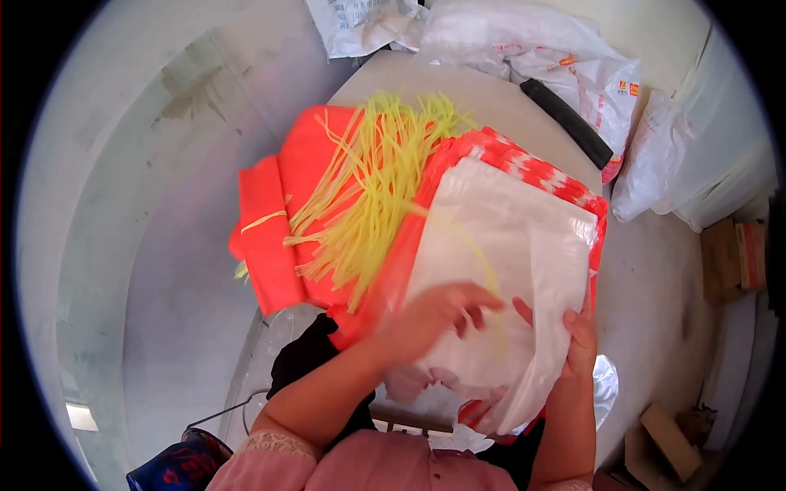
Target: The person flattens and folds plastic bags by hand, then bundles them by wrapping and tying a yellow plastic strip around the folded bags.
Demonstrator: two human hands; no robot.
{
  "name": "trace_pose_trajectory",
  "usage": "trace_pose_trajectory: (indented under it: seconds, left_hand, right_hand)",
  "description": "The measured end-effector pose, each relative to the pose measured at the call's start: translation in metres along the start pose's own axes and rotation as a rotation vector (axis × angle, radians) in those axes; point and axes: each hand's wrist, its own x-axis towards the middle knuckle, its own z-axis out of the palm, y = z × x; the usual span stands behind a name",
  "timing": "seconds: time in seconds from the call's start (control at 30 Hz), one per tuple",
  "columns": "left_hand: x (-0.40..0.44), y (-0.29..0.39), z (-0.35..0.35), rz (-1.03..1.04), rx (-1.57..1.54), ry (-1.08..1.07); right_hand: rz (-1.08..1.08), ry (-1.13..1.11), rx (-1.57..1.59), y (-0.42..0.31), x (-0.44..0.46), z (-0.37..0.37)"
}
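Note:
A stack of white plastic bags (483, 221) lies in front of me, over red and white printed bags (540, 170). My right hand (579, 344) grips the right edge of the top white bags, thumb in front, their lower part folded up. My left hand (446, 315) is above the middle of the bags, blurred, with its fingers bent; a faint yellow strip runs near it, and whether the fingers hold it is unclear. To the left, a bunch of yellow strips (368, 188) rests on red bags (307, 155). A rolled red bundle (270, 237) has a yellow tie round it.
A black roll (566, 123) lies at the table's (483, 94) far right, beside full white sacks (565, 65). Cardboard boxes (720, 260) stand at the right, and more cardboard (667, 442) lies at the lower right. A dark blue bucket (180, 462) is at the lower left.

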Motion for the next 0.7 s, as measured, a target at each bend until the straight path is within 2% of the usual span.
trace_pose_trajectory:
  seconds: [0.03, 0.13, 0.23, 0.27, 0.37, 0.43, 0.47, 0.57, 0.7]
  left_hand:
    - [0.000, 0.001, 0.015, -0.029, 0.010, -0.089]
    - [-0.005, -0.002, 0.047, -0.251, -0.015, -0.174]
    - [-0.004, -0.007, 0.060, -0.353, -0.142, -0.141]
    - [-0.005, -0.004, 0.062, -0.450, -0.205, -0.106]
    - [-0.005, -0.012, 0.062, -0.331, -0.178, -0.132]
    - [-0.001, -0.008, 0.066, -0.163, -0.025, -0.141]
    - [0.001, -0.003, 0.069, -0.369, -0.123, -0.128]
    - [0.009, -0.001, 0.092, -0.422, -0.132, 0.073]
    - [0.011, -0.019, 0.090, -0.448, 0.081, 0.154]
  right_hand:
    - [0.023, -0.030, 0.022, 0.002, 0.000, -0.001]
    - [-0.001, -0.074, 0.028, 0.012, -0.004, -0.009]
    - [-0.009, -0.050, -0.001, 0.013, -0.005, -0.016]
    - [0.003, -0.019, -0.019, 0.011, -0.008, -0.014]
    - [-0.052, 0.042, -0.062, 0.003, -0.013, -0.009]
    - [-0.136, 0.096, -0.158, -0.002, -0.014, -0.011]
    - [-0.140, 0.117, -0.183, -0.004, -0.016, -0.013]
    - [-0.137, 0.149, -0.275, -0.010, -0.020, -0.026]
    - [-0.071, 0.060, -0.454, -0.015, -0.027, -0.050]
